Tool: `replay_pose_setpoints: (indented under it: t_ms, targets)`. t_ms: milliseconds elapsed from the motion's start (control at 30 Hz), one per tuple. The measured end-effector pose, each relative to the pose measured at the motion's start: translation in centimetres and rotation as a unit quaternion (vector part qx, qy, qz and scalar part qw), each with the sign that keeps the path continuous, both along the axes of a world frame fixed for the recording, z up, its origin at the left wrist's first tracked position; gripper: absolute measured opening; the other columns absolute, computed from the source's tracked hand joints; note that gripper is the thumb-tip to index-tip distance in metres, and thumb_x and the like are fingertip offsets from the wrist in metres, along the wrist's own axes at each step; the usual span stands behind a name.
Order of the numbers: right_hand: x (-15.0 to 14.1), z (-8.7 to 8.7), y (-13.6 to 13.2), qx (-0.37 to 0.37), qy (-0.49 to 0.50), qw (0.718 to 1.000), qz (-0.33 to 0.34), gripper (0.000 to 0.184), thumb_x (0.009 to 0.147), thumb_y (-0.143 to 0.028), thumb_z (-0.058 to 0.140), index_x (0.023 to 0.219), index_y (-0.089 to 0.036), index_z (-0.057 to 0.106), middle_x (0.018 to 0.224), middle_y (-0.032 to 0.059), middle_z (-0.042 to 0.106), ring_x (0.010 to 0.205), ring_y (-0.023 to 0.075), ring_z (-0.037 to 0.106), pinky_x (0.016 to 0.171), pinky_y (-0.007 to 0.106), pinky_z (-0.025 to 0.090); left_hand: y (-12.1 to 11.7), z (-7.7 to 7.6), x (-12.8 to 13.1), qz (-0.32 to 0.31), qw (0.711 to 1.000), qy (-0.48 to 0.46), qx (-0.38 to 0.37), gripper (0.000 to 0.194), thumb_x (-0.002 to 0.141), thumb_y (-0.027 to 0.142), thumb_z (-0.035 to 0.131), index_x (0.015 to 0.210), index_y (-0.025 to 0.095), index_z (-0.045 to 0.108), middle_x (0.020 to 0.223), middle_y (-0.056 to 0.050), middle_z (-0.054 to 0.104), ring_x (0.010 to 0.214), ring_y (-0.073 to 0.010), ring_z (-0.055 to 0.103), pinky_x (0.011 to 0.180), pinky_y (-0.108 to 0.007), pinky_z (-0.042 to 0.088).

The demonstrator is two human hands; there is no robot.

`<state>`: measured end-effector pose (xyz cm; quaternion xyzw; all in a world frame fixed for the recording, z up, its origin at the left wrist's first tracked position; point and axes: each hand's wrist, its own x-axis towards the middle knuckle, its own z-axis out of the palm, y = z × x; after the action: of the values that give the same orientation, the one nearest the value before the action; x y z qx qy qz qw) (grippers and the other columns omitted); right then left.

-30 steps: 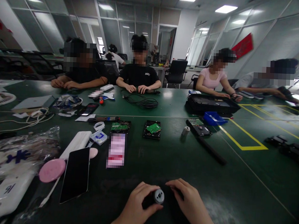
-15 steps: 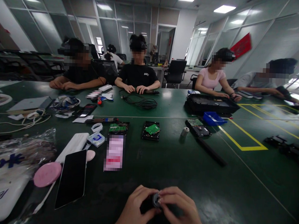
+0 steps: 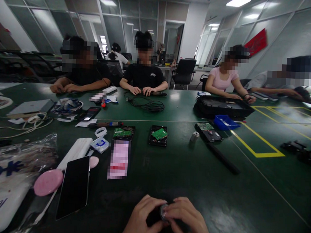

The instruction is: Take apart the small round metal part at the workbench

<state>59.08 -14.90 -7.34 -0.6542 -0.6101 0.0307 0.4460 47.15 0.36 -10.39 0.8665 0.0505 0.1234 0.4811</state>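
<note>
Near the front edge of the view, my left hand [image 3: 143, 219] grips a small round grey part [image 3: 163, 212] between thumb and index finger. From the other side, the fingertips of my right hand [image 3: 188, 221] press on the same part and cover much of its face. Its end facing me looks round with a lighter rim; the rest is hidden by my fingers. Farther ahead on the green table [image 3: 153, 171], a small silver metal cylinder [image 3: 194, 136] stands beside an opened hard drive [image 3: 209, 132].
Another drive with a green circuit board [image 3: 160, 134] lies mid-table. To the left are a phone with a pink screen [image 3: 119, 159], a black tablet [image 3: 73, 186] and a pink round case [image 3: 49, 182]. A black bar [image 3: 223, 159] and blue tray [image 3: 226, 122] lie right. Co-workers sit opposite.
My hands and the round part have dropped slightly in view, and the part has turned a little. My right fingers cover more of its face. The camera view has shifted slightly.
</note>
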Motion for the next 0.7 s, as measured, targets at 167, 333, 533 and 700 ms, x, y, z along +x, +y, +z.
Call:
replay_pose_setpoints:
  t_ms: [167,333,533,700]
  targets:
    - [0.1,-0.1,-0.1,-0.016,-0.043,0.999,0.005,0.029,0.081,-0.004,0.056,0.104,-0.022,0.057,0.093,0.0014,0.071,0.085,0.0143,0.067,0.089,0.031,0.047,0.1,-0.1,0.1,-0.001,1.000,-0.009,0.001,0.040,0.073,0.014,0.071,0.110,0.023,0.060,0.098,-0.002,0.067,0.089,-0.0182,0.061,0.080,-0.029,0.050]
    - [0.1,0.1,0.2,0.005,-0.080,0.996,-0.043,0.020,0.079,-0.008,0.061,0.094,-0.021,0.062,0.099,0.0056,0.070,0.086,0.0167,0.066,0.076,0.028,0.053,0.4,-0.5,0.3,-0.007,0.999,-0.039,0.018,0.040,0.066,0.007,0.073,0.102,0.021,0.062,0.095,-0.001,0.069,0.085,-0.0182,0.063,0.078,-0.028,0.051]
    - [0.5,0.0,0.2,-0.029,-0.119,0.988,-0.097,0.023,0.076,-0.016,0.068,0.098,-0.023,0.066,0.099,0.0050,0.071,0.088,0.0185,0.067,0.076,0.028,0.054,0.4,-0.8,0.3,-0.006,0.998,-0.055,0.040,0.041,0.069,0.017,0.075,0.108,0.021,0.061,0.098,-0.003,0.069,0.085,-0.0184,0.064,0.078,-0.027,0.051]
    - [0.7,-0.2,0.4,-0.045,-0.158,0.981,-0.105,0.013,0.075,-0.025,0.071,0.089,-0.026,0.069,0.097,0.0027,0.072,0.086,0.0200,0.068,0.075,0.030,0.055,0.8,-1.8,0.3,-0.015,0.996,-0.064,0.059,0.036,0.073,0.021,0.073,0.107,0.022,0.062,0.097,-0.003,0.070,0.084,-0.0176,0.064,0.077,-0.026,0.052]
